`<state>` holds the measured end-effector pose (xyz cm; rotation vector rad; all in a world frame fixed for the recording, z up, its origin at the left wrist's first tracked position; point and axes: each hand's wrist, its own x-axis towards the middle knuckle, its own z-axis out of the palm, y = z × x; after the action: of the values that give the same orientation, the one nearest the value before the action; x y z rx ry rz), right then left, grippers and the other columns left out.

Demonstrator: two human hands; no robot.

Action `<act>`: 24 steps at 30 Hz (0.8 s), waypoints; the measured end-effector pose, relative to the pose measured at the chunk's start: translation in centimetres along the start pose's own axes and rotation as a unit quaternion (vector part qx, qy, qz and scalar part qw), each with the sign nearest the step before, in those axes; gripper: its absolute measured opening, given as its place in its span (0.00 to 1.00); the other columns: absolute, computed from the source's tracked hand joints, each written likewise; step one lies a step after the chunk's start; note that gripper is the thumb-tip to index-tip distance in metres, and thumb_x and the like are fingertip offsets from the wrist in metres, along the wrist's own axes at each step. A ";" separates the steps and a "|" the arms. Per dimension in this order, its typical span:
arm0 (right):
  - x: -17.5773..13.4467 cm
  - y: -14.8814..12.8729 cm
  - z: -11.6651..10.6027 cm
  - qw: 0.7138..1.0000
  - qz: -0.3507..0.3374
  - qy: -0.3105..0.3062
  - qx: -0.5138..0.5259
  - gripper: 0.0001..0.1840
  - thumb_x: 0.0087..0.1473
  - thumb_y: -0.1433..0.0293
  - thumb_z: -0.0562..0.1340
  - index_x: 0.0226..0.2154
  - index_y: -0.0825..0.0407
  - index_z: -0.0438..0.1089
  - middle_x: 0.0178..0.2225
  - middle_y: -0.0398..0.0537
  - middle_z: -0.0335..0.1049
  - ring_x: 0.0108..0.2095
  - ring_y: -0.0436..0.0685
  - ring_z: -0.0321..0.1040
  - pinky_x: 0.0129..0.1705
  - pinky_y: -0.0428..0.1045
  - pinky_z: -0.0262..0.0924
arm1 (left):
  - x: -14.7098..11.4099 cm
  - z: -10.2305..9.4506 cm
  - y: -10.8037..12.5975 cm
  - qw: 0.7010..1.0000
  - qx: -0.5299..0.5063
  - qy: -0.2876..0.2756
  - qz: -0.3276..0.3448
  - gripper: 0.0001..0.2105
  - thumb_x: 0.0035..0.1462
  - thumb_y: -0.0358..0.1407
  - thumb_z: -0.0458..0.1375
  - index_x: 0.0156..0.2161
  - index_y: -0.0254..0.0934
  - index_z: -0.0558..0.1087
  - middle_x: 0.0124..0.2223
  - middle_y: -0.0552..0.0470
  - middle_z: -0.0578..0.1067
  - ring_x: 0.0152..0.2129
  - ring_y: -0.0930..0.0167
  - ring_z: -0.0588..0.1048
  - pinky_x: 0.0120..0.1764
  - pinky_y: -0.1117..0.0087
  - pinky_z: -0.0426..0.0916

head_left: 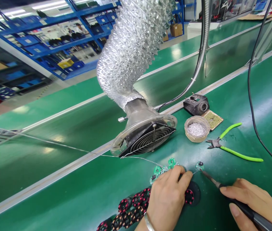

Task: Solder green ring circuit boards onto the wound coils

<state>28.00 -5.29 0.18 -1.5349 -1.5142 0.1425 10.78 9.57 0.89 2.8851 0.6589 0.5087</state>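
Note:
Between the thumb and fingers of my left hand [170,194] is a thin solder wire [195,172], whose end reaches a small round green circuit board [199,166] with a black part on it. My right hand [258,200] is closed round the dark handle of a soldering iron [245,208]. The iron's tip touches or nearly touches the lower edge of that board. More round green boards [157,170] lie beyond my left hand, partly hidden by it. Beside my left wrist sit several black rings with red or orange windings [128,218]. Another wound ring [189,196] shows right of my left hand.
A fume extractor hood [150,139] on a silver flexible duct [128,54] hangs over the bench. To the right are a bowl of metal bits [196,129], a sponge tray [213,119], a black iron stand [195,104] and green-handled cutters [232,144]. A black cable [251,96] crosses the right side.

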 end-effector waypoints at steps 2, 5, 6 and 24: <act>0.1 0.1 -0.1 1.000 -0.003 -0.008 0.002 0.15 0.53 0.80 0.55 0.42 0.54 0.69 0.27 0.46 0.69 0.24 0.50 0.68 0.24 0.44 0.66 | 0.1 0.1 0.1 1.000 0.001 -0.004 0.000 0.16 0.57 0.20 0.49 0.42 0.42 0.73 0.35 0.55 0.74 0.24 0.71 0.73 0.27 0.70 0.67; 0.2 0.0 -0.1 1.000 -0.009 -0.022 0.000 0.15 0.53 0.80 0.55 0.42 0.54 0.70 0.27 0.47 0.69 0.24 0.51 0.68 0.24 0.45 0.66 | 0.2 0.1 0.1 1.000 0.007 -0.008 0.001 0.17 0.55 0.20 0.50 0.42 0.42 0.73 0.35 0.55 0.74 0.24 0.71 0.73 0.27 0.70 0.67; 0.3 0.0 -0.1 1.000 -0.009 -0.023 -0.003 0.15 0.53 0.80 0.55 0.42 0.54 0.70 0.27 0.47 0.69 0.24 0.51 0.68 0.24 0.45 0.66 | 0.2 0.1 0.2 1.000 0.009 -0.009 0.001 0.17 0.55 0.19 0.51 0.42 0.42 0.73 0.34 0.55 0.74 0.24 0.71 0.73 0.27 0.70 0.67; -0.1 -0.1 0.0 1.000 0.001 -0.008 0.008 0.15 0.53 0.81 0.55 0.42 0.54 0.69 0.28 0.47 0.68 0.25 0.51 0.67 0.25 0.46 0.65 | 0.0 0.1 -0.1 1.000 0.000 -0.001 -0.005 0.15 0.59 0.21 0.48 0.42 0.42 0.72 0.34 0.55 0.74 0.24 0.71 0.72 0.28 0.71 0.64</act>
<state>27.89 -5.41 0.13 -1.5249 -1.5214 0.1688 10.77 9.65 0.78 2.8795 0.6734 0.5059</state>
